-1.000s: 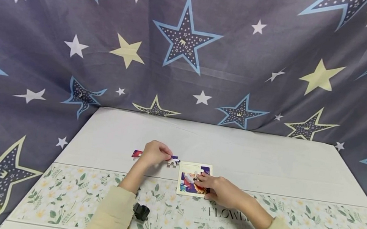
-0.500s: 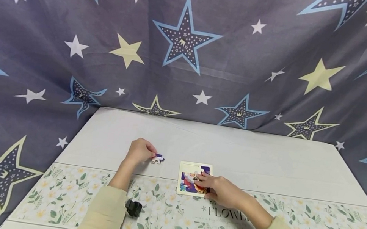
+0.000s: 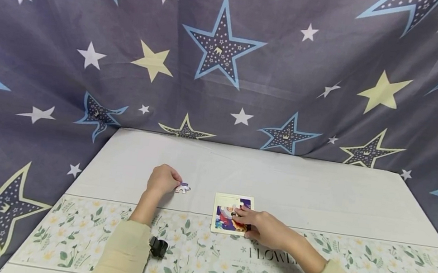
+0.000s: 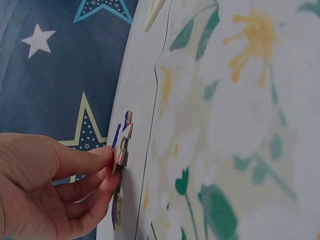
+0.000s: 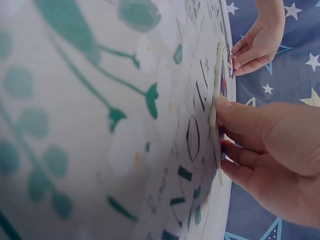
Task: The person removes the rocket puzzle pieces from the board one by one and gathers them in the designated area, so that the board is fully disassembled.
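My left hand [image 3: 161, 179] pinches a small white and purple jigsaw piece [image 3: 183, 188] between thumb and fingertips, close over the white cloth. In the left wrist view that jigsaw piece [image 4: 123, 136] stands edge-on, and a further jigsaw piece [image 4: 117, 207] shows below it by the fingers. My right hand [image 3: 269, 229] rests on a square framed puzzle board [image 3: 214, 218], fingers spread over the picture and thumb at the lower right edge. Bare pale wood shows in the board's upper left; the hand hides part of the picture on the right.
A white tablecloth [image 3: 319, 185] with a floral band [image 3: 196, 252] and dark lettering covers the table. Behind it hangs a dark curtain [image 3: 274, 84] printed with stars. Each forearm wears a black wrist camera [image 3: 158, 247] below the hand.
My left hand has moved left with the jigsaw piece, away from the board. The red piece seen earlier at its left is now out of sight in the head view. My right hand stays put.
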The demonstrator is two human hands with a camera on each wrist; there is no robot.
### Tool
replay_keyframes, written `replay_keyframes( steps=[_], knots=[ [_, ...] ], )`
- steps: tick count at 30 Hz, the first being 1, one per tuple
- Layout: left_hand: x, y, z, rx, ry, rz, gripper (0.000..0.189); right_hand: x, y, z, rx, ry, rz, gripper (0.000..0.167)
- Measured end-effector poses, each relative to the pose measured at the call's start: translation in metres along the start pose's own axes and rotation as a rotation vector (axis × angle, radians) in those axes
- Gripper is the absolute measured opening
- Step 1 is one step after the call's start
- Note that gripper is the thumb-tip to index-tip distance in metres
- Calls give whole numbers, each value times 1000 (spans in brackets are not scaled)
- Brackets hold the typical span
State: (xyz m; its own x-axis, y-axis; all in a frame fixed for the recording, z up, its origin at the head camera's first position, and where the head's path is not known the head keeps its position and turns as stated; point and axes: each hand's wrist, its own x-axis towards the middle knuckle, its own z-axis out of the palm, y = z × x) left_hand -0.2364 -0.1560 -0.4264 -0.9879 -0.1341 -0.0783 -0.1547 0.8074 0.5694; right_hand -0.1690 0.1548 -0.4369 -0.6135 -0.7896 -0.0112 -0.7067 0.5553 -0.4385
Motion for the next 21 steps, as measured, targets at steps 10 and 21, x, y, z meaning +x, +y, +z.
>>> replay_keyframes(
  steps=[10, 21],
  knots=[
    [-3, 3, 0, 16, -5, -4, 5, 0, 0, 1, -2, 6, -1, 47],
    [-7, 10, 1, -28, -7, 59, 7, -1, -2, 0, -6, 6, 8, 47]
  ],
)
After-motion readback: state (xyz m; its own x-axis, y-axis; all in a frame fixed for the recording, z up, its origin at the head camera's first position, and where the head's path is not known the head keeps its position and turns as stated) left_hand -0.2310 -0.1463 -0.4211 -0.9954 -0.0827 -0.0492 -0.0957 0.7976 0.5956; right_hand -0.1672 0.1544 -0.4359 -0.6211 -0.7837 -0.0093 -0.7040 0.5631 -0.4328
